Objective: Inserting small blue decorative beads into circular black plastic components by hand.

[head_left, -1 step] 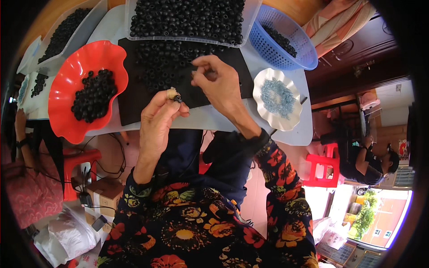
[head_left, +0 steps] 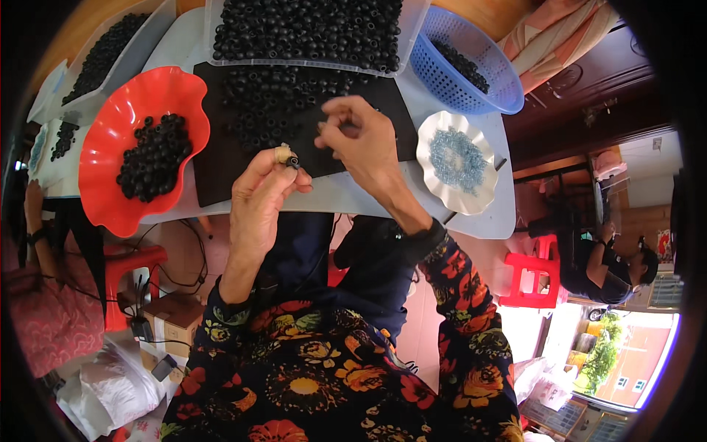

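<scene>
My left hand (head_left: 254, 202) pinches a small black bead (head_left: 293, 161) between thumb and fingertips, its hole showing. A tan cover (head_left: 282, 154) wraps one fingertip of that hand. To its right, above the black mat (head_left: 215, 158), my right hand (head_left: 362, 144) has its fingers curled in toward the thumb; whatever lies between them is too small or hidden to make out. Loose black beads (head_left: 261, 99) spread over the mat beyond both hands. On the right, a white scalloped dish (head_left: 428, 171) holds tiny pale-blue beads (head_left: 458, 158).
A clear bin (head_left: 313, 68) heaped with black beads stands at the back. The red wavy dish (head_left: 96, 166) at left holds more. At back right is a blue basket (head_left: 504, 92). Another person's hand (head_left: 34, 202) shows at far left; a seated person (head_left: 607, 269) is at far right.
My right hand has shifted very slightly down and its fingers have curled a little more. My left hand holds the bead in the same place.
</scene>
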Available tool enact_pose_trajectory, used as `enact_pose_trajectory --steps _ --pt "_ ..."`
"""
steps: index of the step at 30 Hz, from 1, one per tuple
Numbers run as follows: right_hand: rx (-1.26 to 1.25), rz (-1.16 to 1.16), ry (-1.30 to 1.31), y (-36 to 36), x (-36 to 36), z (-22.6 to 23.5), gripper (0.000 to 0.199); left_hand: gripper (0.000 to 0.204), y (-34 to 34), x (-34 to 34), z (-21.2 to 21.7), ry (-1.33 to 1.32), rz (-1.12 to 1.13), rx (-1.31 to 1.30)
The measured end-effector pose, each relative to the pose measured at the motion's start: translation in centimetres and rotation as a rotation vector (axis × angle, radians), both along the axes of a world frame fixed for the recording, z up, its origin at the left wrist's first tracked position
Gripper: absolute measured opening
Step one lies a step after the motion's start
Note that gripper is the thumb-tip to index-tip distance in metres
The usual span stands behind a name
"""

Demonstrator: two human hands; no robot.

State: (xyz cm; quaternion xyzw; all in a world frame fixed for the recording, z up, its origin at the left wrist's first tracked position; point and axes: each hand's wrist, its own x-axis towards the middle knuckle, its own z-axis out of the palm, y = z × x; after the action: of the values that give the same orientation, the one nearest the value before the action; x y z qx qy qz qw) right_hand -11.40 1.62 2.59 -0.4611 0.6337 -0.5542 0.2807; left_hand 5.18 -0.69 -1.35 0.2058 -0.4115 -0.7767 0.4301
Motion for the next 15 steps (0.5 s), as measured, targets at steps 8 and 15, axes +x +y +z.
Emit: enact_pose_trajectory --steps 8,15 --pt "0.070 0.077 -0.453 4.4 -0.9 -1.5 0.015 0.017 1.0 -1.6 0.5 -0.014 -0.058 -0.024" --pt "-0.037 0.187 -0.348 6.2 -0.6 -0.6 0.020 0.017 1.4 -2.3 0.3 -0.107 -0.054 -0.064"
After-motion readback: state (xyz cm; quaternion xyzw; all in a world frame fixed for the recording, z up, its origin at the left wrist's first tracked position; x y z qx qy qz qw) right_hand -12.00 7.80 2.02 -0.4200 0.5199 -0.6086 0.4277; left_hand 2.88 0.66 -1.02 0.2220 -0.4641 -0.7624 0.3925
